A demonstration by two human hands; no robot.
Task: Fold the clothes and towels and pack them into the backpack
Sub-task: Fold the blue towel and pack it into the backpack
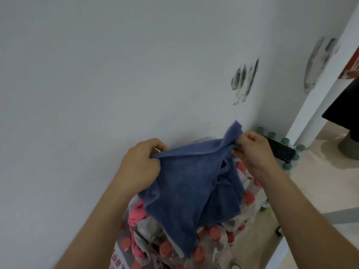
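- Above the bottle packs (213, 234), you hold the blue towel (184, 183) in the air, not yet folded.
- Your left hand (138, 166) and right hand (254, 152) each grip its top edge, fingers curled on the cloth.
- A pink garment (136, 212) lies unfolded below; no backpack shows, so I judge the task barely begun.

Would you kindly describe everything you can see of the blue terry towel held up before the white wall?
The blue terry towel is a soft, napped cloth of even mid-blue, hemmed along its upper edge. It is unfolded and rumpled, hanging in loose folds. The left hand grips the upper edge at one end; the right hand pinches the other, where a corner pokes up. Its lower part hangs over plastic-wrapped bottles with pink caps.
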